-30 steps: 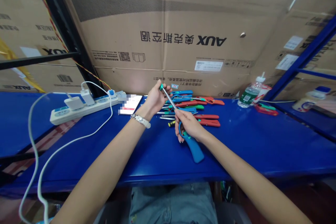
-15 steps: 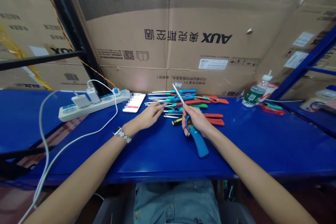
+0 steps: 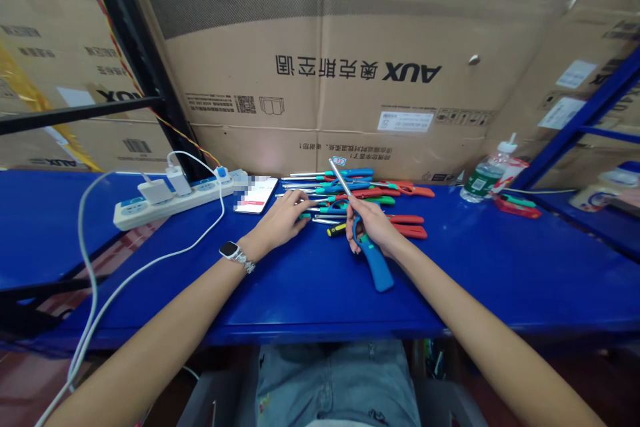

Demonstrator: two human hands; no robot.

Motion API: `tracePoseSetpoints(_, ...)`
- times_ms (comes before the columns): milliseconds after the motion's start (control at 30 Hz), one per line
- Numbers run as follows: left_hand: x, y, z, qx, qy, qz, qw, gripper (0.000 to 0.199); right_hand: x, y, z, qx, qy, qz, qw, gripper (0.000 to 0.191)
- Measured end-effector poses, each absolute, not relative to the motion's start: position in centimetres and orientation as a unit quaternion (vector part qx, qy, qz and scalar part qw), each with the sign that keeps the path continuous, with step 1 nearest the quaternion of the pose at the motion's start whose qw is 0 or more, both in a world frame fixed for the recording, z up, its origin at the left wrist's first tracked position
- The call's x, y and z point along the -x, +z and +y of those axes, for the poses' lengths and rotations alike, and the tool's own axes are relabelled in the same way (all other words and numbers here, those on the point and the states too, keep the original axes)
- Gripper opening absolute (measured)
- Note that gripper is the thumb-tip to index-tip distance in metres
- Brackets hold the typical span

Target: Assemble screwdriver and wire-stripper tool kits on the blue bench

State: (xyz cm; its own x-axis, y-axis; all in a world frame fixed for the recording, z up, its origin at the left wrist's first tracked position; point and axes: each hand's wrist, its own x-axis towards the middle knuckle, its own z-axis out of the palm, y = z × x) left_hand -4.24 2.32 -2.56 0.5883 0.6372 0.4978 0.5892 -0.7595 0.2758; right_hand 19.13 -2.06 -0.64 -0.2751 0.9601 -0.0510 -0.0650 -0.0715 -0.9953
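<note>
My right hand [image 3: 369,223] is closed on a blue lighter [image 3: 377,263] with a long metal nozzle, which points up and to the left. Several long-nozzled lighters with blue, red and green handles lie in a pile at the back of the blue table [image 3: 320,293]; a red one [image 3: 417,191] is at its right end. My left hand [image 3: 285,219] rests at the pile's left side, fingers bent over the nozzle tips, and whether it grips anything is hidden. A yellow and black handle [image 3: 337,231] lies at the pile's front.
A white power strip [image 3: 165,203] with plugs and cables is on the left, beside a phone [image 3: 256,195]. On the right stand a green-labelled bottle [image 3: 481,180] and a red item [image 3: 517,207]. Behind is a large cardboard box [image 3: 240,33].
My left hand has shifted slightly right, with its fingers more bent and a bit of green now beside the fingertips. The blue lighter in my right hand has moved slightly up and left.
</note>
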Motion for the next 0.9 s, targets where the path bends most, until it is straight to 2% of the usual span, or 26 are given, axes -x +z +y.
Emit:
tracePoseSetpoints(100, 2.3, -1.9, 1.1, -0.849, 0.395, 0.328, 0.130, 0.025, -18.7, -0.6, -1.8, 0.420, 0.605, -0.509, 0.446, 0.042)
tracePoseSetpoints(200, -0.8, -1.1, -0.5, -0.744, 0.494, 0.333, 0.303, 0.015, -18.4, -0.1, -1.6, 0.406, 0.626, -0.470, 0.471, 0.041)
tracePoseSetpoints(267, -2.7, -0.5, -1.4, -0.695, 0.502, 0.333, 0.393, 0.019, -18.5, 0.4, -1.5, 0.393, 0.636, -0.448, 0.491, 0.039)
tracePoseSetpoints(500, -4.8, 1.6, -0.3, -0.598, 0.513, 0.323, 0.525, 0.043, -19.4, 2.5, 0.4, 0.387, 0.620, -0.468, 0.497, 0.024)
tracePoseSetpoints(700, -4.9, 0.5, 1.9, -0.509, 0.528, 0.306, 0.607, 0.026, -19.1, 2.6, 1.7, 0.404, 0.570, -0.546, 0.462, 0.013)
tracePoseSetpoints(900, -4.7, -0.7, 2.4, -0.445, 0.540, 0.288, 0.654, 0.034, -19.5, 1.8, 1.3, 0.373, 0.492, -0.629, 0.472, 0.024)
